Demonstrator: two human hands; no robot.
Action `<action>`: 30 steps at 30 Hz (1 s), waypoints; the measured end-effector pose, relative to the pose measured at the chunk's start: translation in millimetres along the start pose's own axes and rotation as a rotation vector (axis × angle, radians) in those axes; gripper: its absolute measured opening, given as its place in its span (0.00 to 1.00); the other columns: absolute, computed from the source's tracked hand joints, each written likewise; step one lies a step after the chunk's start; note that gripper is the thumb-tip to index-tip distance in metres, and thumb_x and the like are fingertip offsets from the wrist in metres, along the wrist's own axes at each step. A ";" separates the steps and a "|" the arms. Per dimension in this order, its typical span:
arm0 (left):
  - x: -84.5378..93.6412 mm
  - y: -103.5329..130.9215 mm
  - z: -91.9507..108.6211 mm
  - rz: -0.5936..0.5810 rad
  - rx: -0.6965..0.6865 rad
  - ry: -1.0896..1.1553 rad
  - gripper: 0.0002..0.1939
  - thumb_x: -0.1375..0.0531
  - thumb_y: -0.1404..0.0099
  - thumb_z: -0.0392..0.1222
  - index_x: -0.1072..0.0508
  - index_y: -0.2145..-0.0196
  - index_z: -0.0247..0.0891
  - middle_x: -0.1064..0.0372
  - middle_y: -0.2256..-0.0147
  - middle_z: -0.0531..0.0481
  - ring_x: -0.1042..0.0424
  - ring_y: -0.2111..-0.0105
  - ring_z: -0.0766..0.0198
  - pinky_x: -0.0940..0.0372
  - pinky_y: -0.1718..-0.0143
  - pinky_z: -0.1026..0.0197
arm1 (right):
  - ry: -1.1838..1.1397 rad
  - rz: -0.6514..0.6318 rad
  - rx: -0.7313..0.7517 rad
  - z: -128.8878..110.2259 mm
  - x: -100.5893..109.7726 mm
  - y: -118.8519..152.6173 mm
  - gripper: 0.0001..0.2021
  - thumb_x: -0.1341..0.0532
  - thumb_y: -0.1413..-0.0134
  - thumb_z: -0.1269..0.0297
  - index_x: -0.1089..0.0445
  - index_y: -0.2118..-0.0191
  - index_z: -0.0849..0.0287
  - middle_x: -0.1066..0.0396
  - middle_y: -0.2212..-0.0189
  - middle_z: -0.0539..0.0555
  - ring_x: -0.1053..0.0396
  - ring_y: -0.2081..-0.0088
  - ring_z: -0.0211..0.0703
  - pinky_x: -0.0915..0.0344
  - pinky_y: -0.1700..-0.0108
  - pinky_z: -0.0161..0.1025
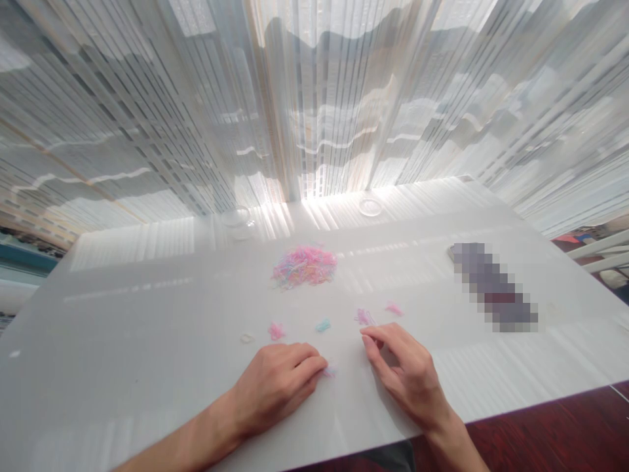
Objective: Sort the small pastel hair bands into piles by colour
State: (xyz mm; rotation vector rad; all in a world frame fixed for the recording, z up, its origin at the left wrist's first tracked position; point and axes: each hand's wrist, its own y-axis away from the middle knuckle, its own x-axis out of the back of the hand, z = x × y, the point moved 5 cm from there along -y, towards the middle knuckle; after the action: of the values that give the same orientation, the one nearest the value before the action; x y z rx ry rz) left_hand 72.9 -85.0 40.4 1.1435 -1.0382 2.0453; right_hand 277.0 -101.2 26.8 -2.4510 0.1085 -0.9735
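Observation:
My left hand (281, 380) rests low over the white table, its fingers closed together. A few pale lavender rubber bands (329, 372) stick out at its fingertips. On the right, my right hand (405, 367) has thumb and forefinger tips brought together just in front of a small purple bunch of rubber bands (364, 317); whatever is in that pinch is too small to make out. Between and beyond the hands lie a blue bunch (323, 325), a pink bunch (276, 331), a lighter pink bunch (394, 308) and a whitish bunch (246, 338). Farther back is a large mixed heap of rubber bands (304, 266).
A blurred-out, phone-like dark object (494, 288) lies on the right of the white table (147, 341). Clear round pieces (371, 208) sit near the far edge, against striped sheer curtains (319, 98). Dark red wooden flooring (550, 426) shows below the near edge.

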 end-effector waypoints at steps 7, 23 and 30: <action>-4.1 8.0 -4.0 0.064 0.032 0.073 0.08 0.44 0.29 0.32 0.29 0.54 0.38 0.23 0.65 0.49 0.23 0.71 0.62 0.31 0.72 0.62 | -0.013 -0.070 0.033 -10.3 -5.7 9.1 0.07 0.41 0.34 0.74 0.29 0.55 0.56 0.27 0.66 0.52 0.28 0.65 0.41 0.30 0.63 0.39; -10.8 23.0 -10.2 0.112 0.195 0.085 0.06 0.45 0.26 0.38 0.27 0.57 0.40 0.26 0.67 0.51 0.25 0.74 0.65 0.31 0.73 0.65 | 0.039 -0.308 0.062 -29.2 -33.2 11.4 0.06 0.38 0.37 0.71 0.26 0.57 0.55 0.29 0.65 0.53 0.30 0.64 0.44 0.31 0.62 0.43; -10.0 22.7 -11.0 0.105 0.171 0.089 0.09 0.46 0.25 0.37 0.26 0.60 0.39 0.27 0.69 0.52 0.27 0.75 0.66 0.33 0.75 0.65 | -0.021 -0.287 0.051 -30.0 -30.1 10.1 0.06 0.39 0.36 0.71 0.26 0.57 0.56 0.29 0.65 0.54 0.30 0.63 0.44 0.30 0.62 0.43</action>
State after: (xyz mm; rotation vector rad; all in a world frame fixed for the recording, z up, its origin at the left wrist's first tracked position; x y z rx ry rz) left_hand 55.4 -89.0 20.1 1.0896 -0.9118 2.2829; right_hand 236.0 -115.1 21.9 -2.4726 -0.2788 -1.0536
